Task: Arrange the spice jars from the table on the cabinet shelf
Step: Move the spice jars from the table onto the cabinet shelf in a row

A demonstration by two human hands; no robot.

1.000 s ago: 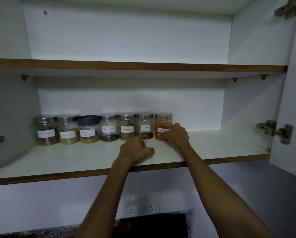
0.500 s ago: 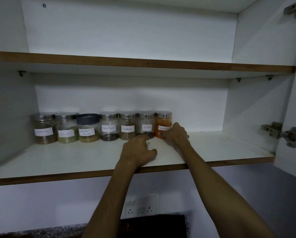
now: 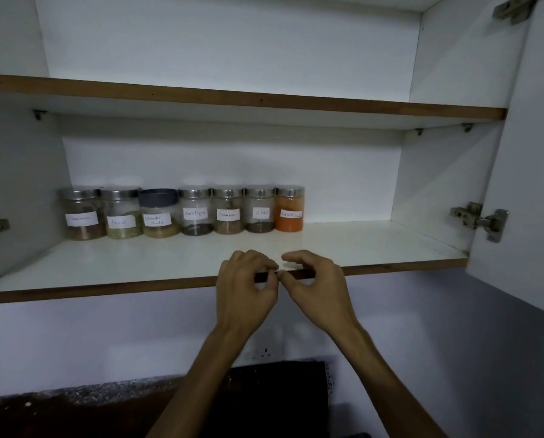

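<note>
Cabinet shelf holds your jar row; left hand and right hand hang loosely curled, empty, before its edge; a careless reach could topple jars.

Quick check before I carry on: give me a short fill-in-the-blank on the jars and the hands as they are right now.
1. The row on the lower shelf holds ____ spice jars.
2. The only jar with a dark lid is labelled ____ Powder.
3. The rightmost jar holds ____-coloured powder.
4. The left hand and right hand are at the shelf's front edge and hold ____ jars.

Missing words: seven; Coriander; orange; no
</note>
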